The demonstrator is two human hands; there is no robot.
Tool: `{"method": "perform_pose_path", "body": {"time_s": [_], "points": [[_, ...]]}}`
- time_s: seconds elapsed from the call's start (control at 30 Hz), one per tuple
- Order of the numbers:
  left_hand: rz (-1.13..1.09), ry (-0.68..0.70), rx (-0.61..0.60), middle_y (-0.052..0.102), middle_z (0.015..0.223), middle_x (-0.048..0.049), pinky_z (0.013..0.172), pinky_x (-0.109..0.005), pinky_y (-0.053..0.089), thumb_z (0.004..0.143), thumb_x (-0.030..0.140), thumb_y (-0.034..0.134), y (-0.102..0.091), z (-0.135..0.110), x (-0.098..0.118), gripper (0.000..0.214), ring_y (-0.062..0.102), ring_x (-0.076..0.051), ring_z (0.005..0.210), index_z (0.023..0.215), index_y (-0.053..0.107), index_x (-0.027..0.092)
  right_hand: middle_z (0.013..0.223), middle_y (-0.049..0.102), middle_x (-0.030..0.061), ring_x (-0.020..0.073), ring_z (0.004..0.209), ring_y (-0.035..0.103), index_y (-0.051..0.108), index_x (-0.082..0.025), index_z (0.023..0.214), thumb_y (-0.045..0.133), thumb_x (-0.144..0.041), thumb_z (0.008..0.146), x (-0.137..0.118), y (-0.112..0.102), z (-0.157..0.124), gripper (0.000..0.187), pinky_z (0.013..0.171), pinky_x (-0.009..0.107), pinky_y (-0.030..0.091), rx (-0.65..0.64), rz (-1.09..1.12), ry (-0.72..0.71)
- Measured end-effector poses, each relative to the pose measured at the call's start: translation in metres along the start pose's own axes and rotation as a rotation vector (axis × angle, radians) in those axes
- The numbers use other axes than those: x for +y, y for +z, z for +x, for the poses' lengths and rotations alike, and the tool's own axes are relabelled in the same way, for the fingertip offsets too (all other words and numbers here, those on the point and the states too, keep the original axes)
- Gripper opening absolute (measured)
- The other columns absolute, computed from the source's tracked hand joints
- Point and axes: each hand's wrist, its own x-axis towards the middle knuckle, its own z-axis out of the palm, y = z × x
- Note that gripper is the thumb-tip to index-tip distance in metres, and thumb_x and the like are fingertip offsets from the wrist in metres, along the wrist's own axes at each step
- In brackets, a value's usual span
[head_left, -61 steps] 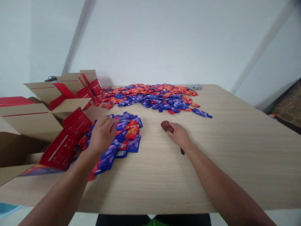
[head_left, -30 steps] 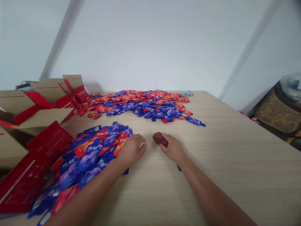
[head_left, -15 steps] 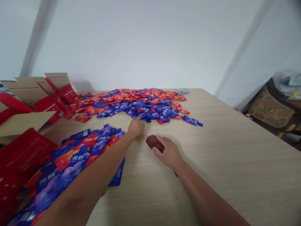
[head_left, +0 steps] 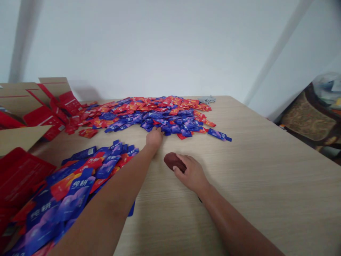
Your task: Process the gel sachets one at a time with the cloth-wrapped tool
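My left hand reaches to the front edge of a heap of small blue sachets. Its fingertips touch the sachets, but they are mostly hidden, so I cannot tell whether they grip one. My right hand is closed around a dark reddish-brown, oval object and rests low over the table; its palm hides part of the object. Under and beside my left forearm lies a pile of larger blue pouches with white lettering, mixed with red-orange pouches.
Open red cardboard boxes with brown insides line the left. Red-orange sachets spread behind the blue ones along the wall. A single blue sachet lies apart on the wooden table. Grey bits sit at the far edge; a patterned chair stands right.
My left hand has moved slightly forward to touch the blue sachets. My right hand still holds the brown object in about the same spot. The view has shifted a little to the right.
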Motion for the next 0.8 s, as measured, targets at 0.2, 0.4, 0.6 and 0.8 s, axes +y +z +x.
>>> {"method": "perform_pose_path", "body": {"time_s": [0.2,0.4,0.6,0.8], "points": [[0.078,0.059,-0.021,0.066,0.128,-0.0254,0.097,-0.042,0.057,0.107,0.016,0.034,-0.007,-0.002,0.012,0.043,0.073,-0.032,0.113,0.134,0.066,0.008,0.131,0.077,0.0126,0.0315,0.119,0.071,0.069,-0.021,0.141,0.067,-0.039,0.095,0.001,0.0,0.001,0.049,0.108,0.046,0.055,-0.002,-0.01,-0.001],[0.122,0.13,-0.05,0.069,0.126,-0.0282,0.101,-0.046,0.055,0.105,0.015,0.04,-0.019,-0.007,0.026,0.038,0.071,-0.034,0.119,0.129,0.068,0.006,0.132,0.077,0.014,0.032,0.12,0.071,0.07,-0.019,0.141,0.066,-0.04,0.096,0.002,0.001,0.003,0.05,0.109,0.046,0.054,-0.004,-0.028,0.001],[0.122,0.109,-0.032,0.071,0.121,-0.0268,0.1,-0.045,0.056,0.106,0.024,0.047,-0.039,-0.029,0.028,0.036,0.072,-0.034,0.118,0.132,0.067,0.009,0.133,0.077,0.0136,0.0314,0.12,0.071,0.071,-0.019,0.139,0.066,-0.041,0.097,0.001,0.001,0.005,0.048,0.108,0.044,0.054,-0.005,-0.044,0.001],[0.096,0.004,0.031,0.072,0.118,-0.0227,0.093,-0.038,0.057,0.108,0.022,0.042,-0.071,-0.05,0.018,0.033,0.074,-0.031,0.112,0.126,0.067,0.01,0.13,0.078,0.0117,0.0298,0.116,0.072,0.072,-0.02,0.137,0.066,-0.04,0.097,-0.001,-0.001,0.005,0.045,0.105,0.04,0.054,0.014,-0.026,0.008]]}}
